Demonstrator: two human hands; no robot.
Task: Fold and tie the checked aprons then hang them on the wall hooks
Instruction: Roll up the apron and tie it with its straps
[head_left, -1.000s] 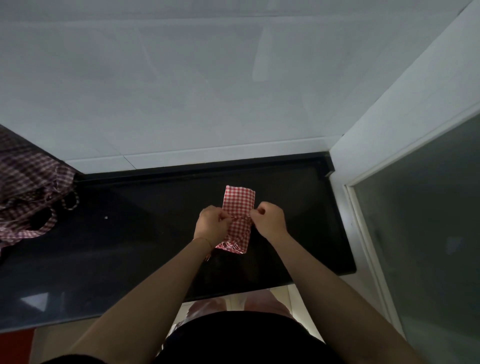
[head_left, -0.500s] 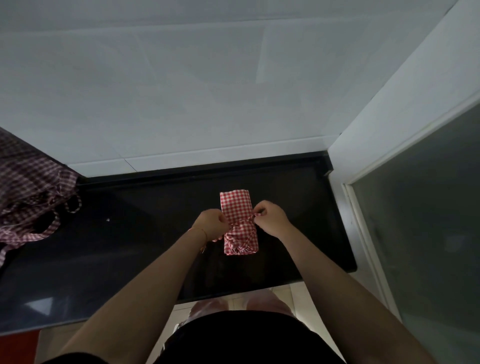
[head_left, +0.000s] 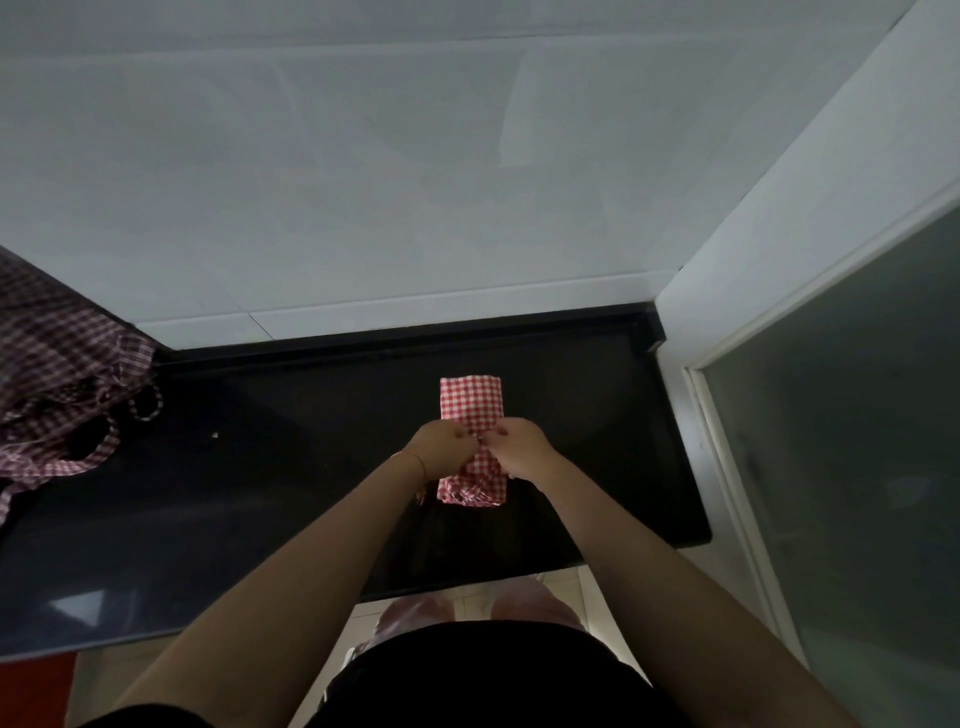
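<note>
- Nearest the camera, the person's dark top fills the bottom edge, with pale floor tiles (head_left: 587, 592) showing just beyond it.
- Both bare forearms reach forward over the black countertop (head_left: 270, 467), whose near edge crosses the lower part of the view.
- The left hand (head_left: 441, 447) has its fingers curled, pinching the tie at the middle of the folded apron; a thin band circles that wrist.
- The right hand (head_left: 522, 449) mirrors it, fingers curled and pinching the cloth at the same spot, the two hands nearly touching.
- The folded apron (head_left: 470, 408), red and white checked, lies on the countertop between the hands as a narrow bundle, cinched at its middle, one end toward the person and the other toward the wall.
- Well apart at the far left, a loose heap of checked aprons (head_left: 57, 374) sits on the counter with straps looping out of it.
- Beyond the counter rises a white tiled wall (head_left: 415, 182).
- On the right stands a frosted glass panel (head_left: 852, 467) in a white frame.
</note>
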